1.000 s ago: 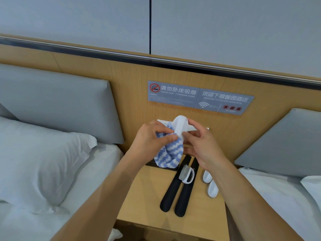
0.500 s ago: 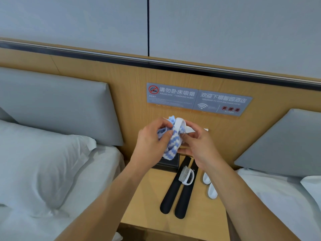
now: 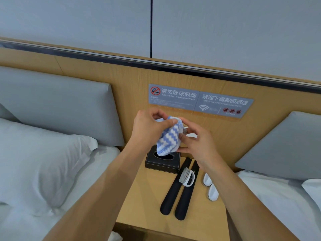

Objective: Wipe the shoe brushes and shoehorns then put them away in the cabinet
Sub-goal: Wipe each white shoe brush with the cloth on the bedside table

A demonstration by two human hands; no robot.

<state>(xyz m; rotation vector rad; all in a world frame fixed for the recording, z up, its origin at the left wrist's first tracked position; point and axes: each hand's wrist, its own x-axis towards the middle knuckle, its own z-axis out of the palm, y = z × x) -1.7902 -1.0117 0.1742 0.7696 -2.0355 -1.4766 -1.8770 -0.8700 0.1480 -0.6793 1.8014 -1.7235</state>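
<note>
My left hand [image 3: 147, 126] pinches a blue-and-white zigzag cloth [image 3: 169, 140] above the nightstand [image 3: 139, 202]. My right hand [image 3: 196, 143] holds a white shoe brush [image 3: 184, 130], almost fully wrapped by the cloth. Two black shoehorns [image 3: 175, 190] lie side by side on the nightstand. A white brush [image 3: 187, 177] lies across them, bristles facing left. Two more white brushes [image 3: 211, 187] lie to the right of the shoehorns.
A black tissue box [image 3: 162, 162] stands at the back of the nightstand, under the cloth. Beds with white pillows [image 3: 40, 164] flank the nightstand. A wooden headboard panel with a grey sign [image 3: 199, 100] rises behind.
The cloth now covers nearly all of the brush in my hands, which showed more before. Both hands shifted slightly while rubbing. The items on the nightstand lie as they did.
</note>
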